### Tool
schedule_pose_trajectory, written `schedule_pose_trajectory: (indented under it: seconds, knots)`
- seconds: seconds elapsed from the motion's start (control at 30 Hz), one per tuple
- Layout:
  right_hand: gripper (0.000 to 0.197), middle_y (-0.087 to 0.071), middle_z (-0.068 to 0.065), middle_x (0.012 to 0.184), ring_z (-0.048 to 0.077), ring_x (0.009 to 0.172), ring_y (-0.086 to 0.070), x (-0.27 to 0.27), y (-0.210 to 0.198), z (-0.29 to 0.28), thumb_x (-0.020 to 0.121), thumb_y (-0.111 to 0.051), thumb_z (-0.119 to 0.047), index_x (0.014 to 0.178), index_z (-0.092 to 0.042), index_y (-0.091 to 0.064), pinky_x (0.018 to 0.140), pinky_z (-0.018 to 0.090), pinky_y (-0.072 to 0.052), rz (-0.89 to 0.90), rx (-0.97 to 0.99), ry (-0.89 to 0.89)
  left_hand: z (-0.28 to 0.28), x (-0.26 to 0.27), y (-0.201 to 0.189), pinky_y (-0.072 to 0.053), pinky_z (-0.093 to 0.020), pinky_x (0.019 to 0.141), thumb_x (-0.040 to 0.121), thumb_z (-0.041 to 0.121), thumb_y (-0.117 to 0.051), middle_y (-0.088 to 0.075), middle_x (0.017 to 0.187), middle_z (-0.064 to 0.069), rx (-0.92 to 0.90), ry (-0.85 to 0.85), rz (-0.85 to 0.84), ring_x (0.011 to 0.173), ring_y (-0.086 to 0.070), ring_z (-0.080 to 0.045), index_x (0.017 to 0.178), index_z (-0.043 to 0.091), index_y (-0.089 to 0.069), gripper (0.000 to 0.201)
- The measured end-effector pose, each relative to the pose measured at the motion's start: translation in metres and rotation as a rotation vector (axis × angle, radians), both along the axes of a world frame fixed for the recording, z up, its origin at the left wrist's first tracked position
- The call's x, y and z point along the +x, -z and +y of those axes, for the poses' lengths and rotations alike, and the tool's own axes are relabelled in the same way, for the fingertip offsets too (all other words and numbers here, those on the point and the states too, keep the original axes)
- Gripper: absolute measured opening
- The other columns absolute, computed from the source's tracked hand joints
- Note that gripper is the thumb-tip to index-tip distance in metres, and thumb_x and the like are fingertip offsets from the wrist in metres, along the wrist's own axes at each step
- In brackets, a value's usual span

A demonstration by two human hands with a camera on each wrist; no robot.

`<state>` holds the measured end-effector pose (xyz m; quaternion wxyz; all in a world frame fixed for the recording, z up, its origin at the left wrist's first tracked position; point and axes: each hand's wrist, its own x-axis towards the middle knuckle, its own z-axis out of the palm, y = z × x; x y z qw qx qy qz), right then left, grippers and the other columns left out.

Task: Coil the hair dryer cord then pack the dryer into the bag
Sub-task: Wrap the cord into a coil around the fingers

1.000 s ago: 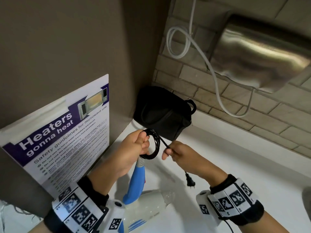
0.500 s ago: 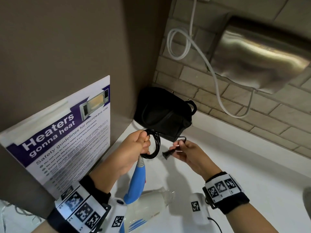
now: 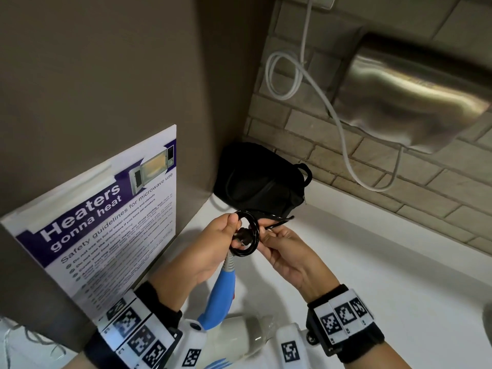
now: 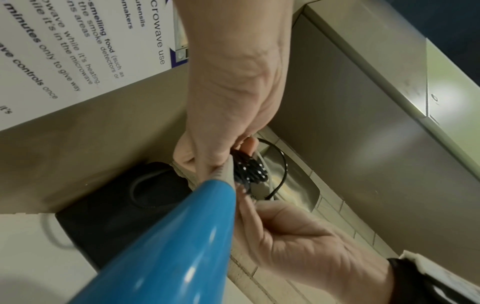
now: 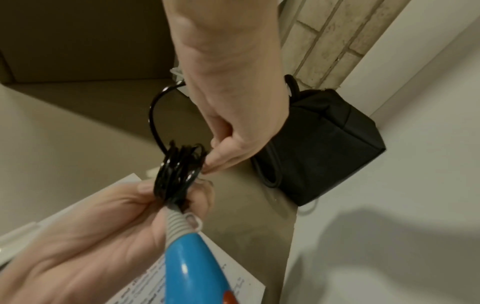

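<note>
Left hand: the left hand (image 3: 210,246) sits at frame centre in the head view, thumb and fingers curled round the coiled cord (image 3: 246,237) where it leaves the grey strain relief (image 5: 178,221) of the hair dryer.
Right hand: the right hand (image 3: 286,251) is just right of the coil, fingertips (image 5: 211,162) pinching the last free run of cord against the bundle's edge.
Cord: several tight black loops stacked as 1 ring; 1 wider loose loop (image 5: 155,115) arcs up and away toward the upper left of the right wrist view. The plug (image 3: 243,233) appears to sit inside the ring, though blur leaves this unsure.
Dryer: the blue handle (image 3: 222,296) hangs below the left hand, long axis running down toward the lower frame edge, with the white body (image 3: 239,339) at the bottom.
Bag: the black bag (image 3: 262,182) stands beyond both hands, in the corner above centre, on the white counter (image 3: 372,262).
Key relation: the loose end lies on the right hand's side of the coil, so that hand seems the one to finish the tuck while the left anchors; the bag lies straight ahead of the coil.
</note>
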<state>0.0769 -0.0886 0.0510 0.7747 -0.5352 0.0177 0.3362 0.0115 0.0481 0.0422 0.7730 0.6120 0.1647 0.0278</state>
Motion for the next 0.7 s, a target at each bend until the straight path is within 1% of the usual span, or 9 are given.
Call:
schedule_pose_trajectory:
  seconds: [0.07, 0.17, 0.27, 0.37, 0.47, 0.53, 0.57, 0.63, 0.7]
  knots:
    - [0.026, -0.071, 0.008, 0.079, 0.014, 0.072, -0.071, -0.004, -0.001, 0.003, 0.09, -0.047, 0.015, 0.098, -0.002, -0.065, 0.068, 0.022, -0.06, 0.004, -0.005, -0.061, -0.001, 0.0, 0.002, -0.044, -0.032, 0.085, 0.103, 0.029, -0.031, -0.05, 0.068, 0.003, 0.002, 0.007, 0.017, 0.062, -0.051, -0.004, 0.093, 0.013, -0.058, 0.033]
    - [0.018, -0.074, 0.006, 0.078, 0.016, 0.077, -0.071, -0.009, -0.006, 0.006, 0.085, -0.059, 0.005, 0.083, -0.005, -0.074, 0.071, 0.019, -0.059, -0.017, -0.035, -0.147, -0.003, 0.002, 0.005, -0.048, -0.038, 0.092, 0.103, 0.03, -0.031, -0.062, 0.08, 0.0, 0.029, 0.009, 0.02, 0.081, -0.059, -0.014, 0.079, 0.019, -0.057, 0.037]
    - [0.018, -0.074, 0.006, 0.076, 0.019, 0.075, -0.072, -0.013, -0.011, 0.006, 0.087, -0.06, -0.015, 0.08, -0.008, -0.075, 0.068, 0.021, -0.058, -0.011, -0.049, -0.157, -0.004, 0.005, 0.011, -0.049, -0.039, 0.079, 0.103, 0.034, -0.031, -0.052, 0.063, 0.005, 0.092, -0.004, 0.045, 0.062, -0.049, -0.012, 0.08, 0.017, -0.055, 0.037]
    - [0.042, -0.072, 0.009, 0.079, 0.025, 0.079, -0.071, -0.014, -0.011, 0.005, 0.103, -0.033, -0.031, 0.1, -0.003, -0.065, 0.074, 0.028, -0.057, 0.043, -0.004, -0.161, -0.002, 0.009, 0.018, -0.039, -0.028, 0.067, 0.103, 0.032, -0.029, -0.045, 0.065, 0.003, 0.1, -0.019, 0.063, 0.057, -0.039, -0.009, 0.077, 0.019, -0.051, 0.037]
    - [0.034, -0.063, 0.007, 0.075, 0.016, 0.065, -0.063, -0.018, -0.014, 0.005, 0.099, -0.045, -0.034, 0.102, -0.002, -0.058, 0.044, 0.019, -0.044, -0.054, -0.098, -0.235, -0.005, 0.013, 0.02, -0.041, -0.025, 0.067, 0.104, 0.031, -0.03, -0.051, 0.07, 0.001, 0.085, -0.033, 0.087, 0.06, -0.044, -0.009, 0.08, 0.022, -0.054, 0.035]
    - [0.035, -0.064, 0.003, 0.074, 0.01, 0.054, -0.048, -0.022, -0.013, 0.003, 0.088, -0.065, -0.029, 0.108, -0.002, -0.054, 0.038, 0.016, -0.033, -0.228, -0.271, -0.284, -0.009, 0.015, 0.02, -0.047, -0.028, 0.082, 0.104, 0.028, -0.031, -0.058, 0.083, 0.005, 0.055, -0.051, 0.093, 0.078, -0.055, -0.01, 0.09, 0.021, -0.056, 0.03]
    - [0.039, -0.064, 0.0, 0.074, 0.009, 0.052, -0.045, -0.023, -0.013, 0.002, 0.086, -0.07, -0.024, 0.115, -0.006, -0.052, 0.038, 0.016, -0.032, -0.305, -0.356, -0.296, -0.011, 0.016, 0.021, -0.046, -0.03, 0.09, 0.103, 0.028, -0.032, -0.058, 0.091, 0.006, 0.034, -0.059, 0.099, 0.088, -0.056, -0.011, 0.098, 0.019, -0.056, 0.026]
    - [0.053, -0.066, 0.001, 0.089, 0.01, 0.061, -0.055, -0.027, -0.009, 0.0, 0.087, -0.069, -0.017, 0.132, -0.024, -0.043, 0.041, 0.017, -0.034, -0.438, -0.499, -0.292, -0.01, 0.019, 0.024, -0.046, -0.033, 0.091, 0.103, 0.03, -0.032, -0.057, 0.09, 0.002, 0.008, -0.074, 0.115, 0.084, -0.055, -0.013, 0.107, 0.011, -0.057, 0.032]
    - [0.062, -0.064, -0.009, 0.113, 0.009, 0.088, -0.066, -0.032, -0.007, -0.002, 0.089, -0.062, -0.013, 0.136, -0.044, -0.035, 0.044, 0.016, -0.037, -0.54, -0.576, -0.304, -0.006, 0.02, 0.029, -0.045, -0.034, 0.086, 0.103, 0.031, -0.032, -0.056, 0.08, 0.0, 0.004, -0.11, 0.138, 0.074, -0.053, -0.013, 0.091, 0.01, -0.057, 0.035]
